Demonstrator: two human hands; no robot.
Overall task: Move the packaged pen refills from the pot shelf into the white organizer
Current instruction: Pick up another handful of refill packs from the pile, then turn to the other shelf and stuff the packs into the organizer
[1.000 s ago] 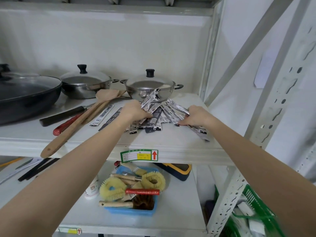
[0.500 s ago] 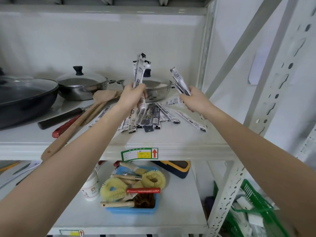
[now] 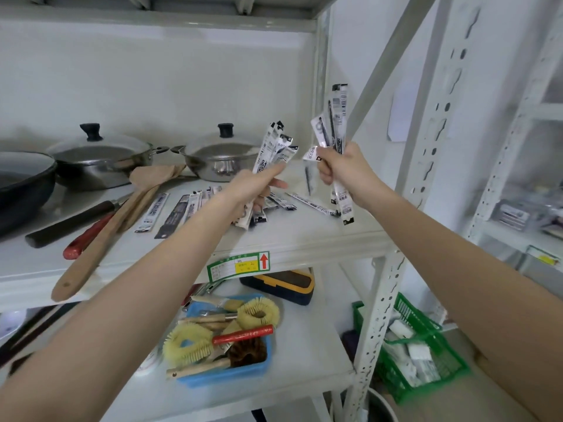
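Note:
My left hand (image 3: 256, 185) is closed around a bundle of packaged pen refills (image 3: 274, 147), held upright above the pot shelf (image 3: 304, 236). My right hand (image 3: 341, 166) grips a second bundle of packaged refills (image 3: 336, 117), raised near the shelf's right upright. Several more refill packs (image 3: 179, 211) lie flat on the shelf below and between both hands. A blurred white shelving unit with pale containers (image 3: 515, 214) stands at the right; I cannot tell which one is the white organizer.
Two lidded steel pots (image 3: 219, 156) and a dark pan (image 3: 24, 184) stand at the back of the shelf. Wooden spatulas (image 3: 122, 214) and a red-handled tool (image 3: 88, 239) lie at the left. A blue tray of brushes (image 3: 225, 339) sits below; a green basket (image 3: 420, 351) sits low right.
Both hands lifted bundles of refills off the shelf, then moved them to the right. The view has swung right, showing more of the neighbouring shelving.

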